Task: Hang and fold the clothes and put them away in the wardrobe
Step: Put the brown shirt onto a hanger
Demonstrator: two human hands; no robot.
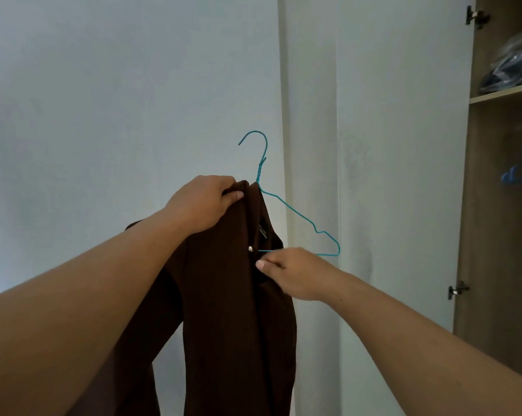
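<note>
Open wardrobe (500,205) at far right, a blue hanger (513,177) already on its rail, bagged clothes (512,64) on the shelf above. Held up before the wall, well left of that opening: brown garment (223,310), long axis hanging straight down. Half threaded onto a teal hanger (298,217), hook up, left shoulder covered, right shoulder still bare and jutting toward the wardrobe. Left hand (202,202), grip closed round the fabric at the hanger's neck. Right hand (295,273), nearer the bare wire, pinching the collar edge just beside a button (250,249)

Brown garment (229,295) — teal hanger (298,211).
</note>
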